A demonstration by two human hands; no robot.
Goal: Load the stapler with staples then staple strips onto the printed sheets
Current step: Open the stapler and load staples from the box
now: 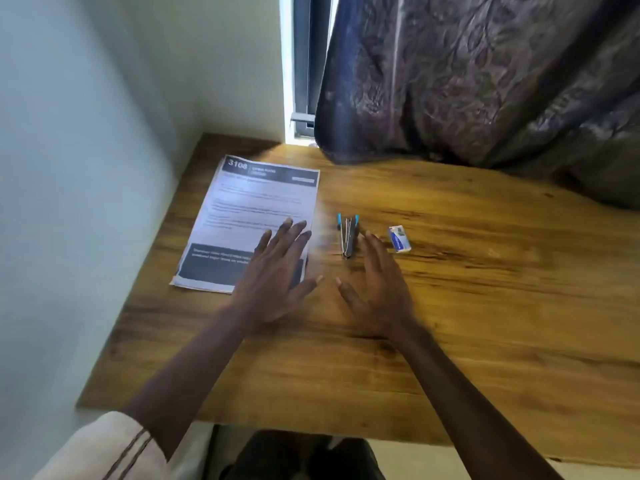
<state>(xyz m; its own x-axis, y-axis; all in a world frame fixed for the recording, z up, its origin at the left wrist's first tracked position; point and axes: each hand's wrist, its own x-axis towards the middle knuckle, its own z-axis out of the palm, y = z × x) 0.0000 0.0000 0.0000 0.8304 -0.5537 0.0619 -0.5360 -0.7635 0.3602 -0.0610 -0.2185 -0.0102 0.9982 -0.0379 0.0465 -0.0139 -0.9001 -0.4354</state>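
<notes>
- a pale sleeve [114, 445] with thin dark lines sits at the bottom left, on the left arm.
- both bare arms reach out over a brown wooden table [485, 306].
- the left hand [277, 271] is flat, with its fingers straight and spread wide apart. it holds nothing.
- this hand is over the near right corner of the printed sheets [249, 209]. it is a bit blurry, so i cannot tell if it presses down on them.
- the printed sheets lie in a neat pile on the left part of the table, near the wall [69, 168]. the top page has a dark band at the far end and a dark box at the near end.
- the right hand [377, 285] is flat too. its fingers are straight and close together, and the thumb sticks out to the side. it holds nothing.
- the stapler [348, 235] lies on the table just past the right hand's fingertips, between the sheets and a small box. it is grey with blue at the far end.
- the small staple box [400, 239] is white and blue. it lies just to the right of the stapler, not touching it.
- a dark curtain [485, 81] hangs at the back and rests on the far edge of the table.
</notes>
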